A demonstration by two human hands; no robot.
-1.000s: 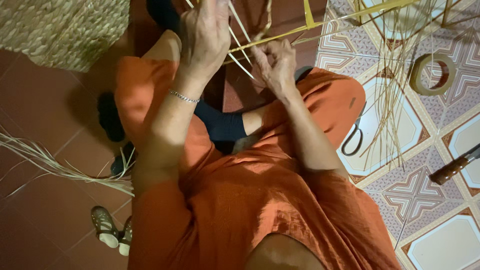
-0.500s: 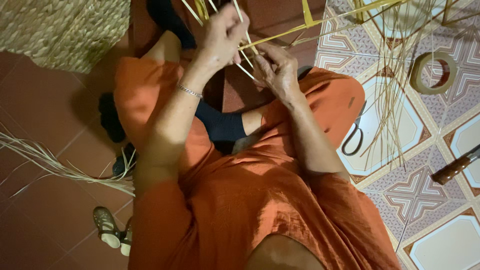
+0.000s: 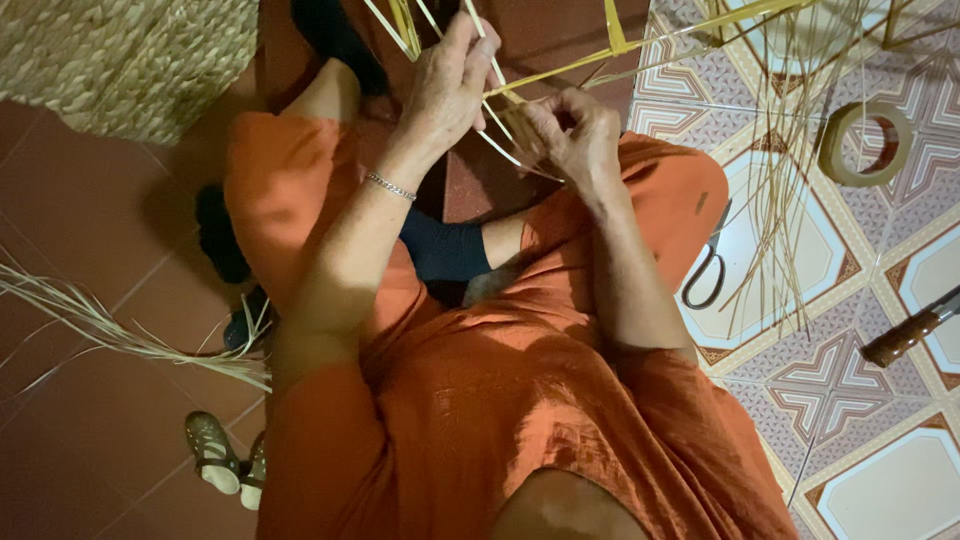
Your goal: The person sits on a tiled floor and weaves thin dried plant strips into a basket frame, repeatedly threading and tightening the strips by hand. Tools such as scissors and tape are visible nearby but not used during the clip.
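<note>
I sit cross-legged on the floor in orange clothes and dark socks. My left hand (image 3: 450,85) is raised above my knees with its fingers pinched around thin pale straw strips (image 3: 500,85) that run up and out of view. My right hand (image 3: 575,130) is curled next to it and grips the lower ends of the same strips, where they cross. A wider yellow-green strip (image 3: 640,45) slants off to the upper right. A thin silver bracelet circles my left wrist.
A woven straw basket (image 3: 120,60) sits at the upper left. Loose dry fibres (image 3: 110,335) lie on the red tiles at the left, small shoes (image 3: 225,460) below them. On the patterned tiles at the right are scissors (image 3: 710,270), a tape roll (image 3: 865,140), long straw stalks (image 3: 790,150) and a wooden-handled tool (image 3: 915,330).
My left hand has come down and to the right towards my right hand, and closed on the strips. My right hand has stayed at the crossing point.
</note>
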